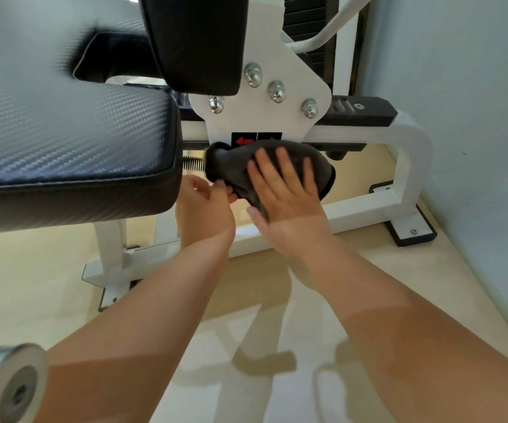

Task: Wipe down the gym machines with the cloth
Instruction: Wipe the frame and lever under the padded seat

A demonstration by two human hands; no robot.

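A dark grey cloth [231,161] is bunched against the white gym machine frame [411,138], just below a white bracket plate with shiny bolts [277,91] and a red arrow label. My right hand [286,196] lies flat on the cloth with its fingers spread, pressing it to the frame. My left hand [207,203] is just left of it and pinches the cloth's lower edge between thumb and fingers. A coil spring [193,163] sticks out to the left of the cloth.
A black padded seat [72,141] fills the left side, with a black back pad [197,41] above. A chrome bar end [11,386] is at the bottom left. A pale wall [475,117] closes the right. The machine's white base rail [353,206] rests on the beige floor.
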